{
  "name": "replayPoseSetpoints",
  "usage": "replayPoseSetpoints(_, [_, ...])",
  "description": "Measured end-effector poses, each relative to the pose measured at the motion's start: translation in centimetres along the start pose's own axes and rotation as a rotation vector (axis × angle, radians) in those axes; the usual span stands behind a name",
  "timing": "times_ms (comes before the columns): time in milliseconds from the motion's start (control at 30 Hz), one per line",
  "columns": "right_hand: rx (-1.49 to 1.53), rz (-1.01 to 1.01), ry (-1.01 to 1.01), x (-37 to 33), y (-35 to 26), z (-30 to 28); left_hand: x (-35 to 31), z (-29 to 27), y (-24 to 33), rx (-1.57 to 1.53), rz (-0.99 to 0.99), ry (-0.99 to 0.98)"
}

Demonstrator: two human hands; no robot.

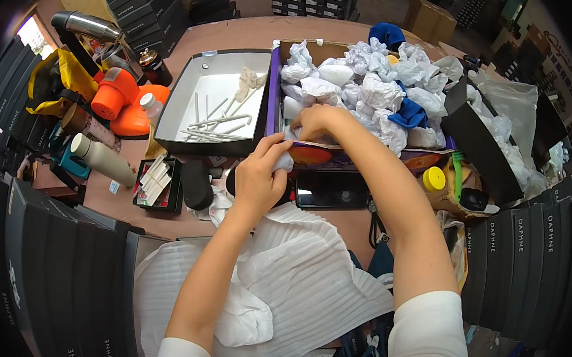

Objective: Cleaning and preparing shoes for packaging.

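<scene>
My right hand (pixel 320 122) reaches over the near wall of a purple cardboard box (pixel 340 157) heaped with crumpled white paper wads (pixel 379 92). Its fingers dip down among the paper at the box's near left corner, so their tips are hidden. Just outside that corner, my left hand (pixel 259 180) has its fingers curled round a small white paper wad (pixel 283 160). Below my forearms, a large sheet of ribbed white paper (pixel 320 260) lies spread in front of me, with a crumpled white piece (pixel 246 318) on it.
Left of the box stands a black-rimmed tray (pixel 170 121) with white sticks. A phone (pixel 331 191), a dark oblong object (pixel 197 184), a cream bottle (pixel 101 159) and an orange device (pixel 116 97) lie around. Stacked dark boxes (pixel 61 262) flank both sides. A yellow-lidded container (pixel 434 179) sits right.
</scene>
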State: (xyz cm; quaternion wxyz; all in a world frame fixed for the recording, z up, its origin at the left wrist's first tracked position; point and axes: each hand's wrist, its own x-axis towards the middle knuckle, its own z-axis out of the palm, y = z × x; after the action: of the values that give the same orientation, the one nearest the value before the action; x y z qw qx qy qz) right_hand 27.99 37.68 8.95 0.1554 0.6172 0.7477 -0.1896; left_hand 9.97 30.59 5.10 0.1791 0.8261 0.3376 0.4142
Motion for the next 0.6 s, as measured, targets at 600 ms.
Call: replayPoseSetpoints(600, [0.069, -0.165, -0.015, 5.2, 1.9, 2.2, 0.1, 1.1, 0.2, -0.074, -0.049, 0.093])
